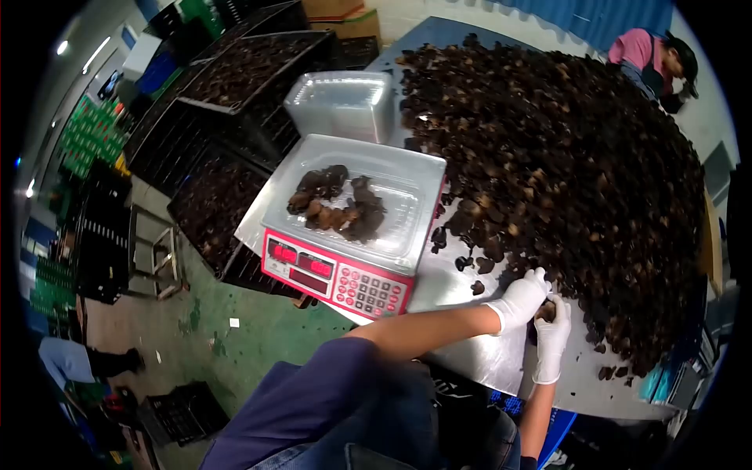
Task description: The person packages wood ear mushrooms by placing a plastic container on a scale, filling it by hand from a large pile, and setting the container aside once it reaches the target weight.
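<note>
A large heap of dark brown wood ear mushrooms (548,157) covers much of the metal table (462,294). At its near edge, my left hand (523,302) in a white glove has its fingers bent and closed among the pieces; what they grip is hidden. Right beside it, my gloved right hand (553,338) is closed around a brown wood ear mushroom (547,312). To the left stands a red-and-white digital scale (345,278) with lit red digits. A clear plastic tray (403,204) rests on it, holding several mushroom pieces (345,207).
Behind the scale is a stack of clear plastic trays (341,110). Black crates (235,74) of mushrooms are stacked to the left. A co-worker in pink (638,51) bends at the table's far side. An empty-looking black crate (184,413) sits on the green floor.
</note>
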`<action>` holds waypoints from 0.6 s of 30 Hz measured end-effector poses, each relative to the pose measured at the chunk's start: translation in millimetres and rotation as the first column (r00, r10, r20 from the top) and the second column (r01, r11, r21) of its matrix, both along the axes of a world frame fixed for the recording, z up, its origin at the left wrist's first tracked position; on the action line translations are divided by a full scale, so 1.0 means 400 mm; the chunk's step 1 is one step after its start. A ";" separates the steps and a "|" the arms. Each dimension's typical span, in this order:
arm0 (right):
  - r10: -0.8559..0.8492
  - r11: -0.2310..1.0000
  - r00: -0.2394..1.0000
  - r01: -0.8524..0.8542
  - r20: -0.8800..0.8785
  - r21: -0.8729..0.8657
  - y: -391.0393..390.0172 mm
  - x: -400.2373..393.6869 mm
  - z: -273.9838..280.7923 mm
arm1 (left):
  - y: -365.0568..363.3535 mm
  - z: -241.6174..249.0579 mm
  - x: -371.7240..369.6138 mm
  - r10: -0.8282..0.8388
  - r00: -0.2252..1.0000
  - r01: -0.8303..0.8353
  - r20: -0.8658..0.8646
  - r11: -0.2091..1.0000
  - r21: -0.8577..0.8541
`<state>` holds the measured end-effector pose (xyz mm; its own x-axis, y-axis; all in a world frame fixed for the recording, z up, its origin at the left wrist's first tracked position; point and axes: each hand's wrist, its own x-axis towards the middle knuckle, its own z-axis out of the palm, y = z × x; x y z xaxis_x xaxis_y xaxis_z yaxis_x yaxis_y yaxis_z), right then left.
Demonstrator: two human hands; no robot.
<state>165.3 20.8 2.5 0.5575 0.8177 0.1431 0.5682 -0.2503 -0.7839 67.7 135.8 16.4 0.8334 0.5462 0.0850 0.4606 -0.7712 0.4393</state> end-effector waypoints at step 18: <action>0.578 0.812 0.782 -0.579 0.233 -0.069 0.478 -0.558 0.359 | 0.262 0.349 -0.723 0.532 0.830 -0.557 0.168 0.807 0.196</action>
<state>-58.0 212.1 146.0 -0.0704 0.9748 0.2117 0.7691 0.1882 -0.6108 -221.7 240.6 156.1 0.3849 0.8622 0.3292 0.7978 -0.4902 0.3510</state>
